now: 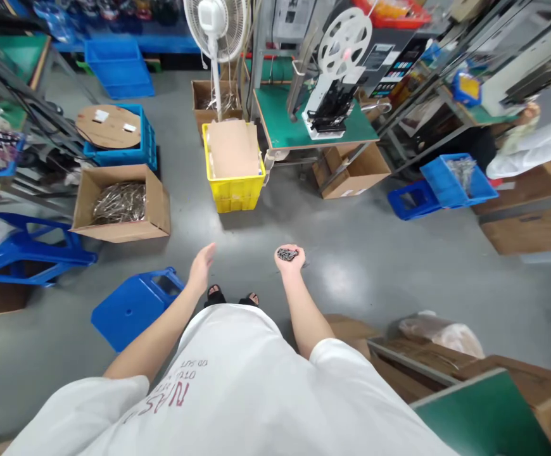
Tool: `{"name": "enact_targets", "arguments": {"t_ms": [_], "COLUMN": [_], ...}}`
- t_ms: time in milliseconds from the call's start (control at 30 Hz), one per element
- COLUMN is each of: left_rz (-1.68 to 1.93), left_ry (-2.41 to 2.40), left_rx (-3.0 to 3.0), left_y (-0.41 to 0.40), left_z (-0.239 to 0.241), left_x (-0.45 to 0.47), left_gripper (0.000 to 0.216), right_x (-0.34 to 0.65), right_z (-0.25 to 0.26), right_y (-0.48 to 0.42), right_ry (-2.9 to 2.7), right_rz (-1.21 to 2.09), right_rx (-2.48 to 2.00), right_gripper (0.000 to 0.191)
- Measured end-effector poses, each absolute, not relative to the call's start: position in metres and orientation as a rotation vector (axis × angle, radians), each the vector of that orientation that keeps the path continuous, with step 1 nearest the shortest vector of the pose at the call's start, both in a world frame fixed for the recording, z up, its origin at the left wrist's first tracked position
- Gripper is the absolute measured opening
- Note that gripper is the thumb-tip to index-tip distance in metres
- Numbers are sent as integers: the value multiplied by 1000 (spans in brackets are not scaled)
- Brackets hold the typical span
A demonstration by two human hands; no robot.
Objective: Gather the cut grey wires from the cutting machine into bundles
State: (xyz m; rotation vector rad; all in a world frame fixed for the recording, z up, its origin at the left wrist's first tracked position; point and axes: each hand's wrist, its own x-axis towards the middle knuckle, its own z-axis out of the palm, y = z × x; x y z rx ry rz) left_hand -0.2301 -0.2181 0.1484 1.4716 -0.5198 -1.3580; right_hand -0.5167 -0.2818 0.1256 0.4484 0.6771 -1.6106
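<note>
Right hand (pixel 291 265) is cupping a small heap of metal parts (pixel 287 254), palm up, above the floor (pixel 361 272). Left hand (pixel 202 265) is hanging open and empty. Parts aren't in any bin yet; yellow crate (pixel 234 189) is sitting well ahead.

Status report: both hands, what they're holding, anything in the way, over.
Left hand open, empty. Right hand palm up, cupping small pile of dark metal parts. Blue plastic stool close on left side.

Both bare arms reach forward, the left hand (pixel 202 266) open with fingers straight, the right hand (pixel 289 259) cupped palm-up.
</note>
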Motion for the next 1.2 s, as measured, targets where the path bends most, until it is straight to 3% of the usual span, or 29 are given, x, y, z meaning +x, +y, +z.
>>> {"name": "enact_targets", "arguments": {"t_ms": [167, 333, 567, 800, 1000, 1200], "left_rz": [-1115, -1002, -1259, -1497, -1555, -1631], "left_ry": [-289, -198, -311, -327, -298, -458], "left_rx": [1705, 1728, 1575, 1394, 1315, 1143], "left_y": [-154, -160, -226, -244, -259, -291], "left_z": [148, 153, 139, 148, 159, 186], "left_x": [-142, -123, -196, -260, -279, -389], "left_gripper": [40, 40, 38, 38, 46, 53], "right_x": [-508, -494, -538, -591, -546, -480], "right_z": [122, 117, 102, 168, 204, 196], "right_y": [-272, -271, -300, -330, -309, -273], "right_ry": [518, 509, 702, 387, 382, 656], "right_rz": [-1432, -1344, -1481, -1761, -1830, -1675], "right_rx": [516, 651, 610, 397, 58, -72], "right_gripper": [22, 18, 16, 13, 12, 14]}}
